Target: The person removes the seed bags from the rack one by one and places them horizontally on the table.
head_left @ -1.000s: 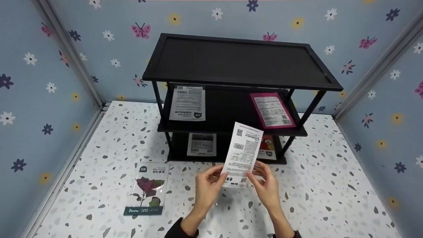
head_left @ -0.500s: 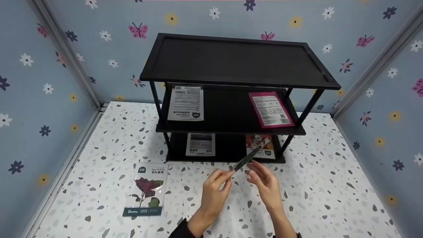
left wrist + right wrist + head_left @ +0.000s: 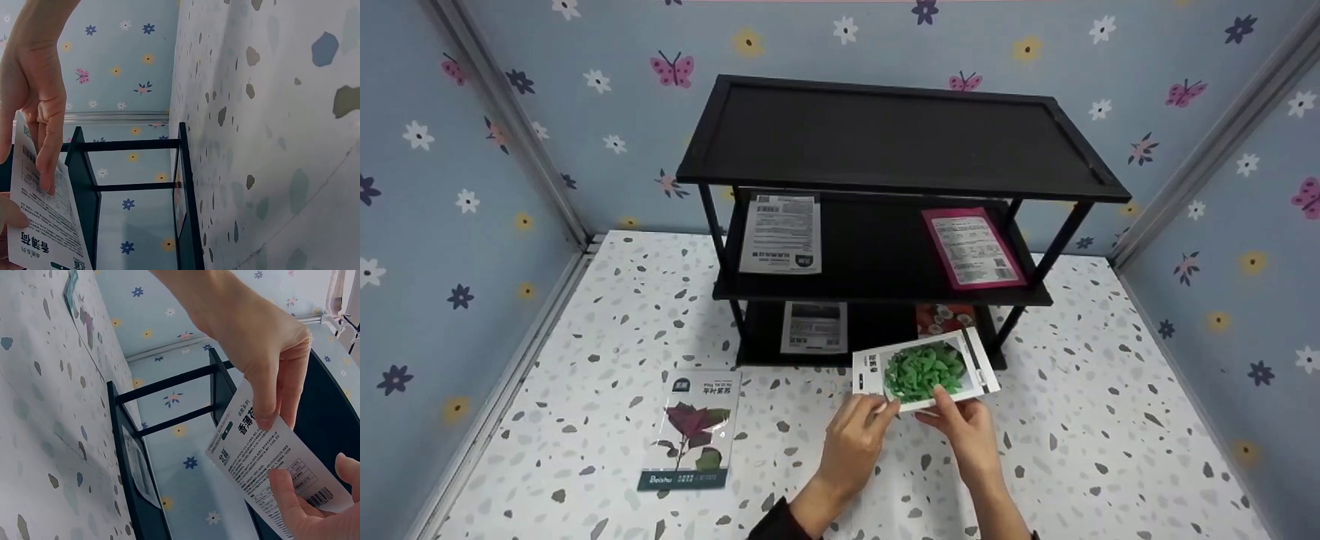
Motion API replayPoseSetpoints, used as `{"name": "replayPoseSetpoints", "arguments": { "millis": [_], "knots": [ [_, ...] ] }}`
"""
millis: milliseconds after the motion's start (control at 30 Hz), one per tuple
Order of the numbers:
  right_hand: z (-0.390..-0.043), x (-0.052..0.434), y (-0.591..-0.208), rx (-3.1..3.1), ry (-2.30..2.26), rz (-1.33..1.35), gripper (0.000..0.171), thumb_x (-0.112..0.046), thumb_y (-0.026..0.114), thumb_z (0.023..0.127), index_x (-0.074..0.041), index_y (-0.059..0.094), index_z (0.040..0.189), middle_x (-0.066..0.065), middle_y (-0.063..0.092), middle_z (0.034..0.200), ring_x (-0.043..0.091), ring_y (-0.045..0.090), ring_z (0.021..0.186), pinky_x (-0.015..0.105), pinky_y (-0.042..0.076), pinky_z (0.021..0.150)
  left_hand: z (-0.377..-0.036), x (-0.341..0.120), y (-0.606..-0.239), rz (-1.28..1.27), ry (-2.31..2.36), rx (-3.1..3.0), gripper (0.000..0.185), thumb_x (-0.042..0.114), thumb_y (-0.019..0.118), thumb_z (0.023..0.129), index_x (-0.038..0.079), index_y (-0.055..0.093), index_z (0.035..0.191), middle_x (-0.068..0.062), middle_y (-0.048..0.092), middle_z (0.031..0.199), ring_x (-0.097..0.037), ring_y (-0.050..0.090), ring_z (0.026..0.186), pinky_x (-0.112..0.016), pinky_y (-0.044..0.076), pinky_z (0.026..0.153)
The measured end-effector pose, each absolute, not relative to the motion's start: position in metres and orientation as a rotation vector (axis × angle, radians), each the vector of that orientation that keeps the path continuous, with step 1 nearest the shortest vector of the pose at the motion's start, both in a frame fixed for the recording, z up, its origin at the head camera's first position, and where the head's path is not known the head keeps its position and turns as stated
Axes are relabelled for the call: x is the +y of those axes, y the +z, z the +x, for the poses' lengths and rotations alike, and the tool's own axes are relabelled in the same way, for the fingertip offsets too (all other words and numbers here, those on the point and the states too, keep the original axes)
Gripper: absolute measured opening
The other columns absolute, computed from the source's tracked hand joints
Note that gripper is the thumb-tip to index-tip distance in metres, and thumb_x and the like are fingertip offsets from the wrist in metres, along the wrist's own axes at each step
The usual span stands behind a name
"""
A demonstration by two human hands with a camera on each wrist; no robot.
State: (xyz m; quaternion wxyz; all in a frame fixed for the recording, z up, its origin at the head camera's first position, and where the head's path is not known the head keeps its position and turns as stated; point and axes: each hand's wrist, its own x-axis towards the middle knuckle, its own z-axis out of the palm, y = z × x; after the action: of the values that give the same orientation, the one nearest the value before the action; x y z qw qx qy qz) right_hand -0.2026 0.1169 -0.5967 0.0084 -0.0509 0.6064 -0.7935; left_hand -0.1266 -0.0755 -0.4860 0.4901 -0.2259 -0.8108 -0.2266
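Note:
Both hands hold a white seed packet (image 3: 926, 371) with a picture of green leaves on its front. In the head view it lies tilted before the lower right of the black shelf rack (image 3: 900, 142). My left hand (image 3: 851, 435) pinches its left end near the printed title. My right hand (image 3: 971, 439) has its thumb on the picture side and fingers underneath. The wrist views show the packet's printed back and barcode; my right hand (image 3: 42, 95) keeps its fingers fairly straight against that back. A purple-leaf packet (image 3: 697, 427) lies on the table to the left.
On the middle shelf lie a white packet (image 3: 781, 234) at left and a pink-edged packet (image 3: 975, 247) at right. Below are a grey-white packet (image 3: 814, 328) and a red packet (image 3: 945, 318), partly hidden. Blue patterned walls (image 3: 840, 45) surround the speckled table (image 3: 585, 360).
The seed packet has been turned over, from its printed back through edge-on to its green-leaf front. My right hand came off it midway and holds it again.

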Motion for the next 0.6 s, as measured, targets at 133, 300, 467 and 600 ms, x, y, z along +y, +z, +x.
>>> {"name": "replayPoseSetpoints", "arguments": {
  "millis": [133,300,467,600],
  "knots": [
    [-0.2012,0.1163,-0.5949,1.789,-2.544,-0.113,0.044,-0.022,0.058,0.086,-0.004,0.046,0.124,0.022,0.053,0.115,0.039,0.055,0.097,0.045,0.048,0.077,-0.127,-0.0756,-0.4907,-0.586,-0.491,-1.964,0.02,0.001,0.056,0.072,0.003,0.068,0.089,-0.008,0.058,0.085,-0.018,0.056,0.08,-0.025,0.048,0.075],
    [-0.1982,0.117,-0.5917,1.721,-2.59,-0.139,0.045,-0.019,0.056,0.088,-0.003,0.042,0.127,0.023,0.048,0.12,0.041,0.053,0.1,0.045,0.048,0.077,-0.1268,-0.0746,-0.493,-0.612,-0.56,-2.013,0.019,0.003,0.061,0.072,0.002,0.067,0.09,-0.009,0.059,0.088,-0.02,0.056,0.085,-0.027,0.047,0.08],
    [-0.1966,0.1163,-0.5919,1.665,-2.652,-0.13,0.045,-0.016,0.056,0.088,0.001,0.041,0.126,0.026,0.047,0.12,0.042,0.051,0.1,0.045,0.046,0.08,-0.1257,-0.0744,-0.4942,-0.56,-0.81,-2.049,0.029,0.014,0.071,0.071,0.001,0.064,0.096,-0.01,0.057,0.099,-0.022,0.053,0.096,-0.03,0.043,0.087],
    [-0.1959,0.1144,-0.5916,1.648,-2.69,-0.089,0.045,-0.016,0.056,0.088,0.003,0.042,0.125,0.027,0.047,0.119,0.042,0.052,0.099,0.045,0.046,0.08,-0.1248,-0.0749,-0.4924,-0.38,-1.076,-2.039,0.039,0.02,0.07,0.076,-0.001,0.058,0.107,-0.014,0.049,0.114,-0.026,0.046,0.107,-0.036,0.042,0.089]
  ]
}}
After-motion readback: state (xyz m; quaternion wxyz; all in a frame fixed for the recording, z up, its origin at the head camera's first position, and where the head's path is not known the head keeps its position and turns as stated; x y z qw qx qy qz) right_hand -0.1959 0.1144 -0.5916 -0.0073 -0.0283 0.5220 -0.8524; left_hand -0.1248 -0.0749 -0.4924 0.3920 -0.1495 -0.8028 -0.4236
